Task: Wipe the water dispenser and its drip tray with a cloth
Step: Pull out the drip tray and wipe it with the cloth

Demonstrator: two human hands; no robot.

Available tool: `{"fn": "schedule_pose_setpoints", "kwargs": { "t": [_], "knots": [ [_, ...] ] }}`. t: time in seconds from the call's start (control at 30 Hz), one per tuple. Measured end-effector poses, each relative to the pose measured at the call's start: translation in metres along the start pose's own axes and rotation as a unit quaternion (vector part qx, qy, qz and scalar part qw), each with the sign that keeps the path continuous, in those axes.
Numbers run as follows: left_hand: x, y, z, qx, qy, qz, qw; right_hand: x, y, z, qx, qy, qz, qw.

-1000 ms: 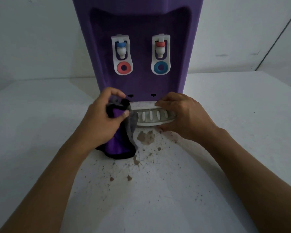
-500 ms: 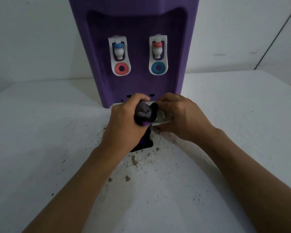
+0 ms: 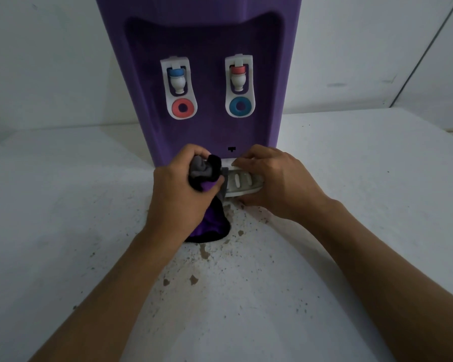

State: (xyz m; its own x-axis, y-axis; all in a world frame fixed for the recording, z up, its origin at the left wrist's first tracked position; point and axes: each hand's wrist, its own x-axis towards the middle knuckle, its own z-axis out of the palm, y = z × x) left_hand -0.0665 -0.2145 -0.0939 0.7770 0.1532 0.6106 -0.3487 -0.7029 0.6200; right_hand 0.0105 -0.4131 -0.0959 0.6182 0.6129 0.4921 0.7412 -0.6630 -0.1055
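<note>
A purple water dispenser stands on a white table, with two white taps on its front. Its white slotted drip tray sticks out at the base. My left hand grips a bunched purple, grey and black cloth and holds it against the tray's left end. The cloth's lower part hangs down to the table. My right hand holds the tray's right side, fingers over the top and thumb under the front rim. Most of the tray is hidden by both hands.
The white table carries brown dirt specks and stains in front of the dispenser. A white wall rises behind, and the table's back edge runs close to it.
My left hand swept the cloth from the tray's left end to its middle, then back to the left end. My right hand kept its hold on the tray.
</note>
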Motion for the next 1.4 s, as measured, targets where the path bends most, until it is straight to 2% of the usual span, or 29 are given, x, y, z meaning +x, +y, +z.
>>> {"fn": "schedule_pose_setpoints", "kwargs": {
  "t": [0.27, 0.4, 0.57, 0.73, 0.83, 1.07, 1.13, 1.27, 1.4],
  "knots": [
    [0.003, 0.003, 0.001, 0.041, -0.022, 0.002, 0.999, 0.001, 0.000, -0.001, -0.010, -0.004, -0.001, 1.000],
    [0.001, 0.004, 0.002, 0.003, -0.006, 0.000, 1.000, 0.001, -0.001, 0.000, -0.020, -0.002, -0.003, 1.000],
    [0.005, 0.006, 0.006, 0.029, 0.013, -0.038, 0.999, 0.001, -0.004, -0.001, -0.025, 0.003, -0.005, 1.000],
    [0.001, 0.013, 0.011, 0.094, -0.035, -0.031, 0.994, 0.002, -0.006, 0.000, -0.034, 0.001, -0.011, 0.999],
    [-0.001, 0.012, 0.009, 0.090, -0.030, -0.031, 0.995, 0.002, -0.005, 0.001, -0.021, 0.000, -0.006, 1.000],
    [0.005, 0.002, -0.008, 0.039, -0.117, -0.017, 0.992, 0.000, 0.002, 0.002, -0.004, -0.003, -0.001, 1.000],
    [0.007, 0.000, -0.007, 0.031, -0.093, -0.008, 0.995, 0.001, 0.001, 0.002, -0.003, 0.002, -0.002, 1.000],
    [0.007, 0.003, -0.001, -0.001, 0.021, -0.008, 1.000, 0.001, 0.000, 0.002, 0.000, -0.002, -0.003, 1.000],
    [0.007, 0.004, 0.004, 0.032, -0.032, 0.007, 0.999, 0.000, 0.000, 0.004, 0.009, -0.009, 0.004, 1.000]
  ]
}}
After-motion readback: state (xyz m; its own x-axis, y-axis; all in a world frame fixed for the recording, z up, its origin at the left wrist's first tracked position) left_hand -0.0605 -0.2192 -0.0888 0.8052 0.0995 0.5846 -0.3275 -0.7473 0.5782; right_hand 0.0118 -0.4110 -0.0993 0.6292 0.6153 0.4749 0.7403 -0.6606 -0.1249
